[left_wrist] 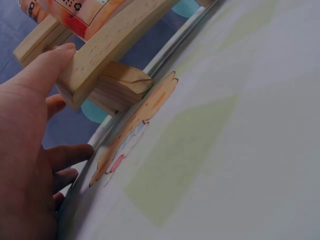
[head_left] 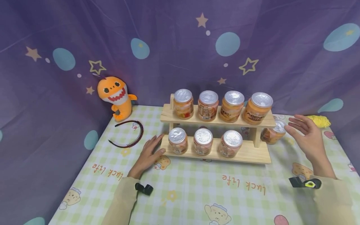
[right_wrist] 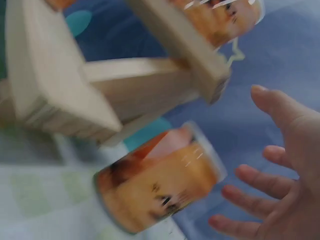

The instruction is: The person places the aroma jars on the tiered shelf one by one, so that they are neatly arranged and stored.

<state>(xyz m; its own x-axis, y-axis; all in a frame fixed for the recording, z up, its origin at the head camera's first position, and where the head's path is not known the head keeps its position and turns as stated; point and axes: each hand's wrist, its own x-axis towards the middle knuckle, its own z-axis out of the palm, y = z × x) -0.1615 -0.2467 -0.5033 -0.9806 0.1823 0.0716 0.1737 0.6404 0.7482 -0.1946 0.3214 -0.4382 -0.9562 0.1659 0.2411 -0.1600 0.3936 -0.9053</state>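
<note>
A two-tier wooden rack [head_left: 248, 151] stands on the table. Its upper board carries several jars with silver lids, such as the rightmost jar [head_left: 257, 109]; three more, including the middle jar [head_left: 203, 142], stand on the lower board. My left hand [head_left: 148, 154] touches the lower board's left end. In the left wrist view its thumb [left_wrist: 55, 57] lies against the board's corner. Beyond the rack's right end, another jar [right_wrist: 155, 182] stands on the tablecloth. My right hand [head_left: 307, 139] is just right of that jar, fingers spread and apart from it, holding nothing.
An orange shark plush [head_left: 115, 97] leans at the back left, with a dark toothed headband [head_left: 140, 134] in front of it. Something yellow and textured [head_left: 320, 121] lies behind my right hand. A purple curtain [head_left: 174, 40] hangs behind the checked tablecloth [head_left: 191, 200].
</note>
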